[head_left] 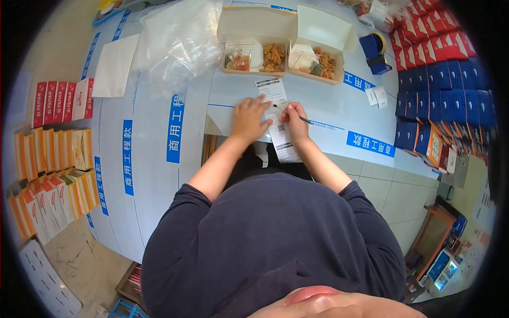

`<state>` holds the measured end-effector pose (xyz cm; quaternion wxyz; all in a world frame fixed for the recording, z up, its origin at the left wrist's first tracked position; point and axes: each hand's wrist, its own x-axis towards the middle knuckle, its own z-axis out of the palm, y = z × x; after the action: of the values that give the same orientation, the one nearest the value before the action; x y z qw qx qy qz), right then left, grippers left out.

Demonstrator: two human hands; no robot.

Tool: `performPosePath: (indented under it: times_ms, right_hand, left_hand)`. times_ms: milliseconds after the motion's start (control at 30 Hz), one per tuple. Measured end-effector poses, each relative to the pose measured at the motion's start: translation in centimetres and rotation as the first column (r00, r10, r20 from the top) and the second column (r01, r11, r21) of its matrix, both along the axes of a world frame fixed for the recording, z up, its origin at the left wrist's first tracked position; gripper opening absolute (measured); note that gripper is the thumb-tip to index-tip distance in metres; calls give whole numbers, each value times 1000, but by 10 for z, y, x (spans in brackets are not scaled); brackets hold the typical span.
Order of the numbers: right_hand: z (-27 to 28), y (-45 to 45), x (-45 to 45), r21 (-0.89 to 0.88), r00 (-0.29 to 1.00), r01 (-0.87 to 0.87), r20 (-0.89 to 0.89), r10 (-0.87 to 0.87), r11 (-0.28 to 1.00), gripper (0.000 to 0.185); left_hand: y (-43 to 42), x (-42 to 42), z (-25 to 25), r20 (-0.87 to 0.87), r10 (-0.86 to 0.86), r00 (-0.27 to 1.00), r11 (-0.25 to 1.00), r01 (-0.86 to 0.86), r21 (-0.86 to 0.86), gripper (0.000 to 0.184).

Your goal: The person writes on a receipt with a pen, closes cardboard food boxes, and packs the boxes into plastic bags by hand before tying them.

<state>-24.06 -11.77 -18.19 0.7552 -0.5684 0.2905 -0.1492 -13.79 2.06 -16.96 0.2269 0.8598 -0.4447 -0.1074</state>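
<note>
left hand (249, 118): palm down, fingers loosely spread by the receipt (281, 128); might let it skid if pressing too lightly
right hand (294, 120): curled snugly round the pen (306, 120), over the receipt; could smear wet ink, tbh
receipt: flat on the desk (225, 87), lower end past the front edge; might crease or tear if written on there, zero backing
food boxes (254, 72): lids up, just beyond the receipt; could grease it if nudged
</note>
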Motion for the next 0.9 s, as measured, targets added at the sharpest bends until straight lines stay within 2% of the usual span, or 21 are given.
performPosePath:
  times_ms: [33, 133, 200, 233, 267, 300, 333, 367, 400, 433, 500, 533, 567, 600, 633, 767, 833, 867, 900]
  right_hand:
    - [-2, 0, -3, 43, 1000, 30, 3, -31, 999, 10]
    - [2, 2, -7, 72, 996, 84, -19, -83, 994, 10]
    - [3, -4, -8, -260, 998, -34, 34, 44, 965, 12]
    - [8, -7, -7, -261, 999, -28, 32, 38, 965, 12]
    - [15, -12, -6, -486, 997, -81, -47, 66, 870, 15]
    - [24, -13, -3, -674, 988, -145, -132, 75, 725, 17]
    - [26, -19, 3, -670, 989, -143, -133, 73, 728, 17]
    - [25, -28, 11, -875, 983, -178, -141, 114, 450, 18]
    - [26, -31, 16, -976, 975, -181, -162, 149, 119, 18]
    - [26, -28, 18, -976, 976, -177, -159, 146, 126, 18]
    - [30, -22, 21, -930, 970, -243, -237, 55, 277, 22]
    - [39, -17, 26, -929, 969, -247, -241, 56, 277, 22]
    - [50, -9, 33, -749, 820, -530, -572, 14, 399, 27]
    - [56, -4, 36, -470, 558, -715, -829, 18, 517, 32]
    - [47, -3, 34, -477, 569, -698, -822, 10, 534, 38]
    - [20, -16, 22, -554, 654, -651, -757, 12, 519, 36]
    - [34, -18, 15, -482, 911, -280, -406, 72, 830, 25]
    - [34, -17, 15, -479, 908, -286, -411, 76, 830, 25]
    - [34, -16, 14, -417, 952, -194, -300, 67, 888, 21]
  left_hand:
    - [9, 7, -1, 55, 11, 998, 998, -8, -59, 57]
    - [13, 14, -2, 112, -9, 994, 1000, 11, -18, 62]
    - [12, 15, -2, 117, -14, 993, 1000, 16, -11, 64]
    - [11, 15, -2, 123, -3, 992, 1000, 4, -7, 67]
    - [10, 15, -3, 121, -7, 993, 1000, 8, -7, 67]
    - [9, 15, -1, 111, -8, 994, 1000, 7, 8, 68]
    - [9, 15, 0, 102, -8, 995, 1000, 6, 25, 70]
    - [9, 14, 0, 101, -11, 995, 999, 8, 31, 70]
    - [9, 14, 0, 94, -18, 995, 999, 15, 37, 71]
    - [9, 15, 1, 90, -27, 996, 999, 23, 42, 72]
    - [8, 17, 2, 92, -35, 995, 998, 30, 58, 72]
    - [8, 16, 2, 86, -37, 996, 997, 31, 70, 72]
    - [9, 16, 3, 80, -36, 996, 997, 31, 71, 72]
    - [8, 16, 4, 78, -34, 996, 997, 29, 69, 72]
    - [8, 16, 4, 79, -32, 996, 998, 27, 65, 72]
    - [10, 16, 0, 93, -39, 995, 998, 34, 56, 71]
    - [9, 17, 1, 105, -43, 994, 998, 38, 52, 71]
    - [9, 17, 0, 99, -39, 994, 998, 34, 53, 71]
    - [8, 17, 3, 95, -40, 995, 998, 35, 52, 71]
